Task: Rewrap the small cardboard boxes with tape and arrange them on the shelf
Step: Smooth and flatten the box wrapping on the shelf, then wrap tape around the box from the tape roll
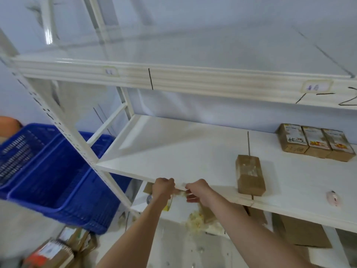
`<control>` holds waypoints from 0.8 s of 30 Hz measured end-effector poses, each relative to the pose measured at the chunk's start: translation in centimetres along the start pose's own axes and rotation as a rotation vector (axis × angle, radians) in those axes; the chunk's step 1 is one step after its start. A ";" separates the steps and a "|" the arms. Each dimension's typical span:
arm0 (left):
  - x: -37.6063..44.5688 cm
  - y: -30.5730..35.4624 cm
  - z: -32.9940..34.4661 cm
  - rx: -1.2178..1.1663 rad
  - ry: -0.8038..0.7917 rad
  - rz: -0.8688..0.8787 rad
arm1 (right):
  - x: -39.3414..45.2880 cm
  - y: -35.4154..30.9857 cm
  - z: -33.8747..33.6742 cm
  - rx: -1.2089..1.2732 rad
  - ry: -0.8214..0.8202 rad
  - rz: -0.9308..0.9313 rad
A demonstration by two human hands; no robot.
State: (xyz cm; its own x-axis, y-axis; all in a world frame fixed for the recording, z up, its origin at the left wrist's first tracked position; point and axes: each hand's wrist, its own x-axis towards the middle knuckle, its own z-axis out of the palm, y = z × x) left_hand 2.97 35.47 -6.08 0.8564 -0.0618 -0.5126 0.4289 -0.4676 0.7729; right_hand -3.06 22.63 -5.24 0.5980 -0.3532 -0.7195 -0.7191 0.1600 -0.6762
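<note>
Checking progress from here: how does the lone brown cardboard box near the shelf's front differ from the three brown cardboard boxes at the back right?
The lone brown cardboard box stands apart near the front edge; the three boxes sit side by side, touching. Its top shows plain shiny tape; theirs show printed labels, one with handwriting. All rest on the same white shelf.

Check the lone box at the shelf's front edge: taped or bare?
Taped: the lone box shows glossy clear tape across its top on the shelf.

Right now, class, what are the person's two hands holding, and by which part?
Both hands, left and right, pinch a strip of clear tape between them, one at each end, at the white shelf's front edge.
</note>
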 end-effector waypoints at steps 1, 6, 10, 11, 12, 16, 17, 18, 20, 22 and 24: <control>0.5 -0.6 -1.0 0.027 0.014 -0.014 | 0.2 0.3 0.9 -0.024 -0.010 0.021; 2.6 -2.9 -4.3 0.172 -0.094 0.000 | 0.2 1.6 4.5 -0.108 -0.040 0.064; 6.2 -5.8 -4.7 0.277 -0.315 -0.077 | 0.4 2.0 6.3 -0.063 -0.031 0.062; 7.0 -6.3 -4.6 0.312 -0.337 -0.098 | 0.4 2.0 6.7 -0.041 -0.034 0.060; 7.6 -6.6 -4.3 0.336 -0.353 -0.115 | 0.4 1.8 7.0 -0.023 -0.035 0.057; 4.1 -3.3 -4.9 0.349 -0.384 -0.072 | 1.3 1.5 8.2 0.034 -0.010 0.051; 3.8 -3.1 -4.9 0.342 -0.390 -0.075 | 1.7 1.5 8.4 0.043 -0.005 0.050; 3.9 -3.0 -4.9 0.332 -0.393 -0.084 | 1.8 1.4 8.7 0.054 0.001 0.054; 4.0 -3.1 -5.0 0.295 -0.395 -0.116 | 1.8 1.2 9.0 0.078 0.032 0.062; 4.5 -3.3 -5.2 0.277 -0.385 -0.128 | 2.0 1.2 9.1 0.066 0.080 0.068; 5.1 -3.4 -5.6 0.279 -0.403 -0.140 | 2.3 1.1 9.2 0.108 0.096 0.077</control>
State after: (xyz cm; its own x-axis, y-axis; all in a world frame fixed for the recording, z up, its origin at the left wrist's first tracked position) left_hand 7.45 41.69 -9.20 0.5939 -0.2910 -0.7500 0.3917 -0.7097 0.5856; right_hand 0.73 30.45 -9.09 0.5021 -0.4215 -0.7552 -0.7163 0.2867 -0.6362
